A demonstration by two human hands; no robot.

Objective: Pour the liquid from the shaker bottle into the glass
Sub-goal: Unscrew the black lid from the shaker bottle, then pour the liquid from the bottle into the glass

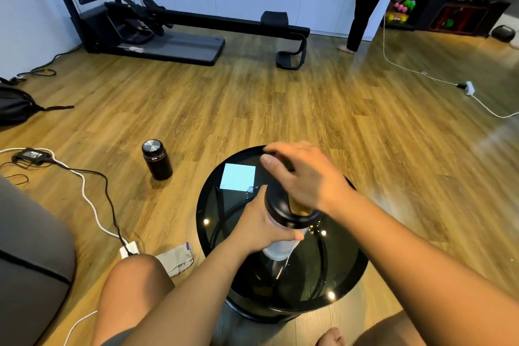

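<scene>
A shaker bottle [278, 248] with a translucent whitish body and a black lid [278, 205] stands upright on the round black glass table [224, 247]. My left hand [261, 226] is wrapped around the bottle's body just under the lid. My right hand [303, 177] sits on top of the lid, fingers curled over its black cap; something golden [299, 206] shows under the palm. Small drops of liquid lie on the glass near the bottle. No glass is visible; my hands and the bottle hide part of the tabletop.
A pale blue square paper [238, 177] lies on the table's far side. On the wooden floor stand a black flask [157, 160], cables and a charger [129, 250] at left, and a grey cloth [177, 260]. A person [365, 3] stands beyond near exercise equipment [168, 31].
</scene>
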